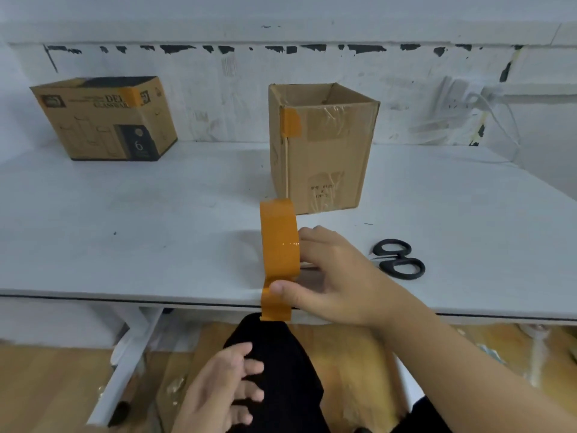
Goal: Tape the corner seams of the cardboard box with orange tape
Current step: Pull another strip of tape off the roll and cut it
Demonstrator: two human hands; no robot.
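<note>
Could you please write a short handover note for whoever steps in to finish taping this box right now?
Right hand: holds the orange tape roll upright at the table's front edge, thumb on the loose end hanging over it.
Left hand: empty, open, below the table by the lap.
Plain cardboard box: upright, top open, centre of the table; one orange strip on its upper left front corner.
Scissors: on the table, right of the roll.
Printed box: back left, already carries orange tape.
Done: one short strip. Left: the rest of that seam and the other visible corner.
</note>
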